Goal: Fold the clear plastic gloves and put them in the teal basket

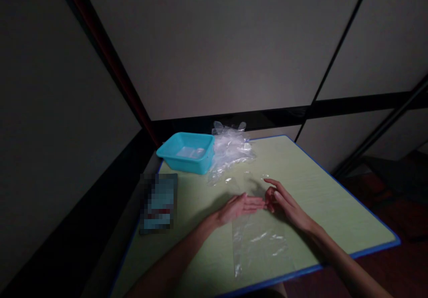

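Note:
A clear plastic sheet or bag (262,246) lies flat on the pale green table (321,191), close to its front edge. Over its far end is my left hand (239,206), palm turned partly up, with its fingers stretched out to the right and nothing held. My right hand (281,200) is just to the right, index finger extended and the other fingers bent, apart from one another. Its fingertips come very close to those of my left hand; whether they touch is unclear. Nothing shows in the right hand.
At the back left stands a blue plastic basin (187,165) with clear plastic inside. Beside it is a heap of clear plastic gloves (232,146). A pixelated flat item (160,202) lies at the left edge. Wall panels (227,44) rise behind the table.

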`<state>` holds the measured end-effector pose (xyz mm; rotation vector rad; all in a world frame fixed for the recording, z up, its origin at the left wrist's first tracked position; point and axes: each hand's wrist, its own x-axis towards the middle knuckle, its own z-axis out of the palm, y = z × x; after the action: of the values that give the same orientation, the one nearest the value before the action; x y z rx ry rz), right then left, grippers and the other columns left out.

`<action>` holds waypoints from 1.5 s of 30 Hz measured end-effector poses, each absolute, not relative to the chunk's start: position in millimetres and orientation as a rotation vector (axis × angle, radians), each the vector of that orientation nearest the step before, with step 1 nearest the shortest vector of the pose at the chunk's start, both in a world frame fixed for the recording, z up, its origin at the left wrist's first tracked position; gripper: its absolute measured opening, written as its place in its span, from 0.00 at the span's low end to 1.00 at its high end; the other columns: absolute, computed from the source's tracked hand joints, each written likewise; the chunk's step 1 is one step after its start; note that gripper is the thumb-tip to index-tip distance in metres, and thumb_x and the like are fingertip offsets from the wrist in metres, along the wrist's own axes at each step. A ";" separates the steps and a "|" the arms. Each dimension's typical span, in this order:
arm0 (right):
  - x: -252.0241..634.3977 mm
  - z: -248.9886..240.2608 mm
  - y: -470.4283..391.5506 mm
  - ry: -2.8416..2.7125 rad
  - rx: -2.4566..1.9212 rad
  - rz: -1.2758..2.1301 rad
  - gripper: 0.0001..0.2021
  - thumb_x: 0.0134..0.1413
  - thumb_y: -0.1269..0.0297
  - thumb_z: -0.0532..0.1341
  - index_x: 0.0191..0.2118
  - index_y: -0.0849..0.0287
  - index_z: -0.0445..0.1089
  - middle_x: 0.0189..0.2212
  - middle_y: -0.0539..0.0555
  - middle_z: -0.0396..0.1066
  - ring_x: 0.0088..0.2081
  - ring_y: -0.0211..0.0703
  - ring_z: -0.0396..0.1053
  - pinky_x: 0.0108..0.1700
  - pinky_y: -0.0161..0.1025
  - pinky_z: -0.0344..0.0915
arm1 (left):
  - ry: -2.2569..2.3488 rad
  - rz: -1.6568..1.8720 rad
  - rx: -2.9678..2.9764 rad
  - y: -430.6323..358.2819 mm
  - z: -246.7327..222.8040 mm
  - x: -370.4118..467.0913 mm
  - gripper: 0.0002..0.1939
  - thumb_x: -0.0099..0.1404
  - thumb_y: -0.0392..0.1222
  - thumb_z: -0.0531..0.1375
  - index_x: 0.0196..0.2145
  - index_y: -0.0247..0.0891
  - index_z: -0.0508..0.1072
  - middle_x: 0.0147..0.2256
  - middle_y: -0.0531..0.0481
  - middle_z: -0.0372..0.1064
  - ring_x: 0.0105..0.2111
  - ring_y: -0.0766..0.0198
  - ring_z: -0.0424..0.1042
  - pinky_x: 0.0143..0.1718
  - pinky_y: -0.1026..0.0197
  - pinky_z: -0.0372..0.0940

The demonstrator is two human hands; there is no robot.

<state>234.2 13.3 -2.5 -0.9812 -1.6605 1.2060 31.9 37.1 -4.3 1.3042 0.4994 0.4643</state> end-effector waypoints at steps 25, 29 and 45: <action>260.2 29.7 -56.2 -2.773 -0.882 0.588 0.32 0.48 0.51 0.59 0.58 0.54 0.52 0.55 0.58 0.58 0.55 0.56 0.54 0.54 0.53 0.55 | 0.455 0.410 1.112 45.1 -6.2 15.4 0.36 0.66 0.56 0.30 0.52 0.24 0.59 0.53 0.33 0.57 0.53 0.57 0.59 0.55 0.52 0.49; 258.2 26.1 -68.3 -2.809 -0.905 0.520 0.21 0.56 0.62 0.54 0.56 0.52 0.58 0.55 0.53 0.57 0.55 0.50 0.56 0.53 0.47 0.60 | 0.483 0.402 1.077 46.6 -11.1 17.8 0.36 0.67 0.54 0.28 0.52 0.24 0.60 0.53 0.33 0.57 0.53 0.58 0.59 0.54 0.54 0.49; 246.1 41.2 64.7 -1.670 -1.142 1.551 0.17 0.51 0.52 0.57 0.27 0.64 0.67 0.21 0.50 0.67 0.22 0.34 0.65 0.25 0.32 0.61 | 0.430 0.466 0.860 49.7 -11.2 15.3 0.44 0.62 0.62 0.25 0.44 0.27 0.68 0.44 0.37 0.69 0.49 0.55 0.64 0.54 0.50 0.48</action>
<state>246.1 64.7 41.2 -1.1423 -1.6701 1.5511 15.3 49.7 -11.2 0.8599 0.4304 0.4663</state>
